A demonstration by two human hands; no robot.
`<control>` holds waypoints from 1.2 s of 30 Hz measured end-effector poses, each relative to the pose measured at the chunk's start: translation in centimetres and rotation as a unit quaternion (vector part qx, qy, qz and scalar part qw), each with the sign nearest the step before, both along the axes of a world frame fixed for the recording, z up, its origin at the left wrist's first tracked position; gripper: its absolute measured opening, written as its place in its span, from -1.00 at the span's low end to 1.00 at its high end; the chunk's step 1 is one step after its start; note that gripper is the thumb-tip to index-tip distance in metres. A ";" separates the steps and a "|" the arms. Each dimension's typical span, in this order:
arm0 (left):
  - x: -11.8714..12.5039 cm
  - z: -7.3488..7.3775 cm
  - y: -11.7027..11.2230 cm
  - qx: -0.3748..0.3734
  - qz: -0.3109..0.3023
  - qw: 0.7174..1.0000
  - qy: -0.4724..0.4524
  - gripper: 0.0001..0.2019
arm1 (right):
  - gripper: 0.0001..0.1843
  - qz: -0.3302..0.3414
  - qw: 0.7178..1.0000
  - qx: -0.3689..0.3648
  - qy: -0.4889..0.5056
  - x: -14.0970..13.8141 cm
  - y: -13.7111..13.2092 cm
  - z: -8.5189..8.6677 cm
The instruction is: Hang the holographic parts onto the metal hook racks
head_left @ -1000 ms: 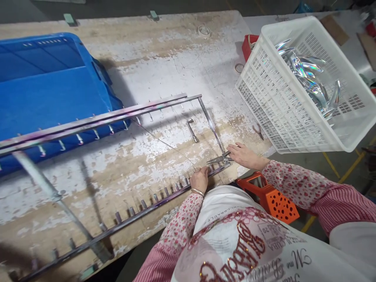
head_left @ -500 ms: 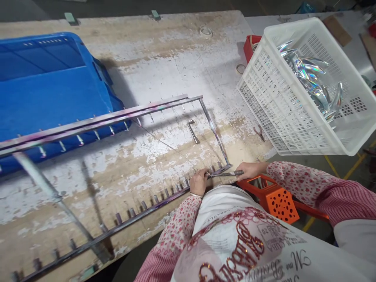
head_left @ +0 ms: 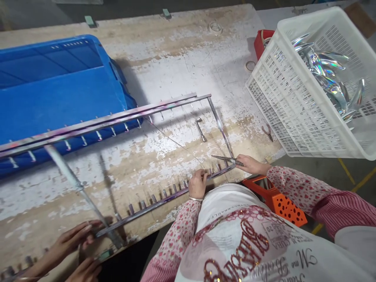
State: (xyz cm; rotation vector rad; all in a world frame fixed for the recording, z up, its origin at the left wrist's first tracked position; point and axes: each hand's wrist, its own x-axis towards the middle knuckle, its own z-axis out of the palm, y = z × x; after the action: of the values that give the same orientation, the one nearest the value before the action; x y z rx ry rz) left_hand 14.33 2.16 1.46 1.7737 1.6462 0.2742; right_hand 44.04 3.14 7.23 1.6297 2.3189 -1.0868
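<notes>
A long metal rack frame with rows of small hooks lies on the worn wooden table. My left hand grips the frame's near bar close to its right corner, fingers closed over it. My right hand is closed on long-nose pliers, whose tips point left over the frame's corner. An L-shaped metal key lies inside the frame.
A blue plastic crate lies at the left under the frame's far bar. A white basket with shiny iridescent pieces stands at the right. Small pliers lie beside it. An orange stool stands below. Another person's hands touch the frame at bottom left.
My right hand has lifted the pliers from the frame's corner to just above it. Another person's hands have come into view at the bottom left on the frame.
</notes>
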 end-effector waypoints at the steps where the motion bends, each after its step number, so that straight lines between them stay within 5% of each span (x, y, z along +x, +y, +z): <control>1: -0.7 0.0 -0.3 0.017 0.022 1.000 0.005 -0.81 | -0.72 -0.008 1.000 0.002 0.007 -0.2 -0.2 -0.2; 8: -2.9 -0.1 -1.2 0.055 0.095 0.992 0.063 -0.76 | -0.73 -0.003 0.999 0.021 0.026 -1.6 -1.0 -0.2; 16: -3.0 0.3 0.1 -0.061 0.070 0.990 0.108 -0.82 | -0.74 -0.008 0.993 0.117 -0.006 -2.7 -0.7 0.3; 27: -3.3 0.5 -0.7 -0.073 0.060 0.994 0.055 -0.70 | -0.73 0.132 0.974 0.176 -0.059 -6.0 1.4 1.0; 36: -2.9 0.8 -0.8 -0.068 0.025 0.994 0.085 -0.68 | -0.71 0.258 0.916 0.281 -0.126 -7.7 4.1 2.3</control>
State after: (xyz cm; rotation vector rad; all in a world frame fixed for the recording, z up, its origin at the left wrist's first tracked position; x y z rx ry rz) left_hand 11.41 1.38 2.24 1.6928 1.7863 0.0320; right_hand 36.34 7.22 9.54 1.0541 2.7747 -0.0941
